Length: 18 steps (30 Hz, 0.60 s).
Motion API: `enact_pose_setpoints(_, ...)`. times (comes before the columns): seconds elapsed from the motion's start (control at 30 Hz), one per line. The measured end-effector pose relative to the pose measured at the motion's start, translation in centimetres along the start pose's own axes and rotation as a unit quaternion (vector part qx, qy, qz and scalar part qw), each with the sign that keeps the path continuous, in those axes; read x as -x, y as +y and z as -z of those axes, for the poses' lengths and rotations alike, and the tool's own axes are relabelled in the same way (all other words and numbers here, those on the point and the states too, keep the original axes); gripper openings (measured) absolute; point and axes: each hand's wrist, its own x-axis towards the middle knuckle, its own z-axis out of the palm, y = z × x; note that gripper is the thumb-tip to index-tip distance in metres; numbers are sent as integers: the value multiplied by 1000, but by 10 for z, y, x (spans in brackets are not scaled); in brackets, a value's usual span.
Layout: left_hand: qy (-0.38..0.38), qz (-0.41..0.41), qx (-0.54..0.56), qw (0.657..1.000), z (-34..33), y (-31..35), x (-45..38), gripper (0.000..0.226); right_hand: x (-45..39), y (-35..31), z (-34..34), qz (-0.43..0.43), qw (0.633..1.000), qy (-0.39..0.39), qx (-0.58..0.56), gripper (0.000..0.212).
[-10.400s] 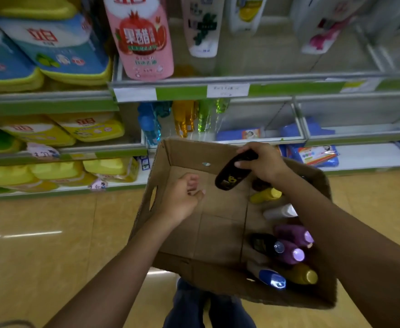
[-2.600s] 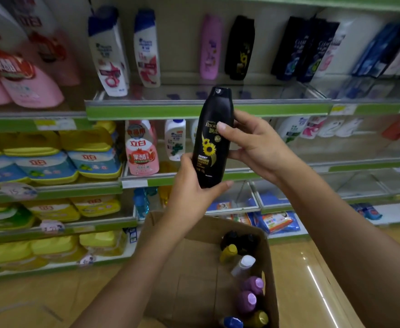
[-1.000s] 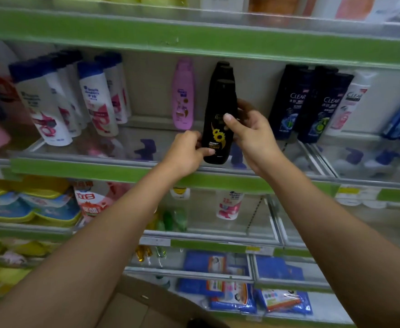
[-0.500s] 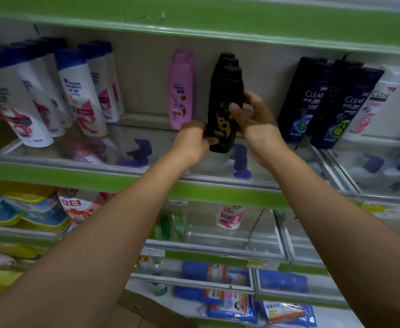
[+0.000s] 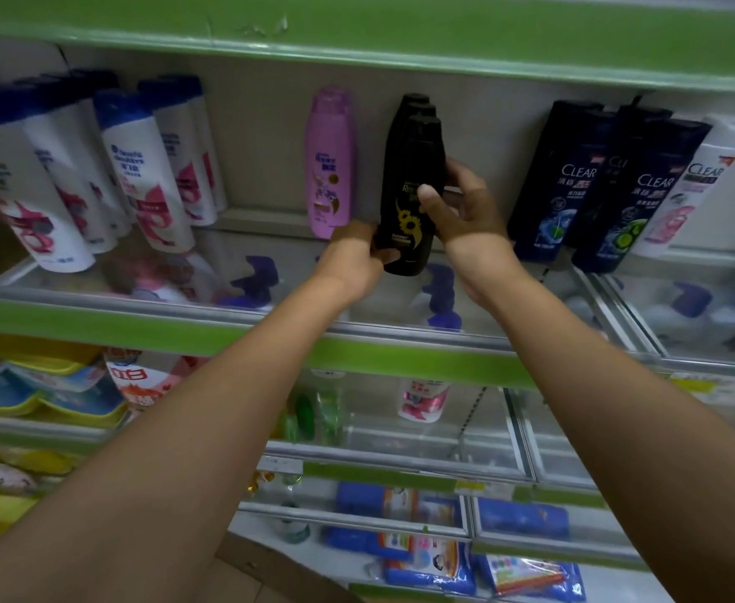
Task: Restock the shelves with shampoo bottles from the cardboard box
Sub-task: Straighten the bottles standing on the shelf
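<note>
Both hands hold the black shampoo bottle [image 5: 409, 198] upright over the glass shelf [image 5: 270, 293]: left hand [image 5: 355, 258] pinching its base at 7 o'clock, right hand [image 5: 465, 211] wrapped mid-body at 3. Smooth, stiff plastic, probably full and slippery; grip the waist.

Held shampoo bottle [image 5: 409, 198] stands before seemingly two others, between neighbouring bottles [image 5: 330, 163] on the shelf [image 5: 96, 293].

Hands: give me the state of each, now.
Left hand: grips the base of the black shampoo bottle.
Right hand: holds the same bottle's side, thumb on its front.
</note>
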Motion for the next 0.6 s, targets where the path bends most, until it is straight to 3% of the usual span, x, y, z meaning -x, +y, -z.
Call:
enact_pose_setpoints(0.23, -12, 44, 21, 999, 15, 7, 20, 66, 13, -1, 4, -63, 997, 21, -42, 59)
enact_pose_setpoints(0.33, 37, 21, 6, 999, 28, 14, 43, 58, 28, -10, 6, -71, 996, 44, -40, 57)
enact_pose_setpoints(0.4, 52, -2, 59, 997, 35, 17, 63, 53, 41, -17, 6, -69, 996, 50, -41, 54)
enact_pose_setpoints(0.6, 3, -47, 145, 988, 60, 9, 134, 48, 111, -51, -12, -82, 990, 65, -94, 50)
